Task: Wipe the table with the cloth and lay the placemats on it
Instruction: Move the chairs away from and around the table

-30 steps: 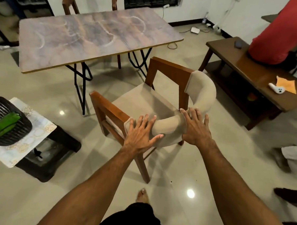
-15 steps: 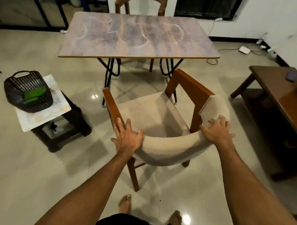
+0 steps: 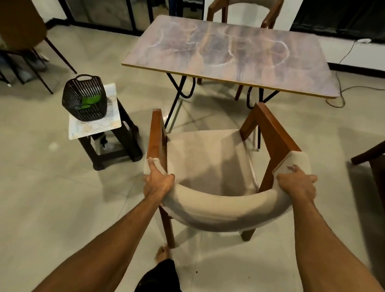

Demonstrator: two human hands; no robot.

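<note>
The person stands behind a wooden chair [image 3: 208, 155] with a padded beige back. The left hand [image 3: 158, 183] grips the left end of that back, its fingers [image 3: 152, 166] curled round the padding. The right hand [image 3: 297, 183] grips the right end, fingers [image 3: 293, 169] curled over the top of the cushion. The chair faces the desk [image 3: 235, 52], its front legs near the desk's black metal legs but not under the top.

The desk top is brownish with pale, smeary curved streaks across it, and nothing lies on it. A second chair [image 3: 246, 7] stands at its far side.

To the left, well apart from the desk, a dark stool [image 3: 112, 146] carries a pale patterned placemat [image 3: 95, 127], which overhangs the stool's edges. On the placemat stands a black basket [image 3: 84, 99], and the green cloth [image 3: 90, 100] lies inside it. Further left stands a brown chair [image 3: 18, 21] with thin dark legs. A bare foot [image 3: 161, 252] shows on the tiled floor beside a rear chair leg.
</note>
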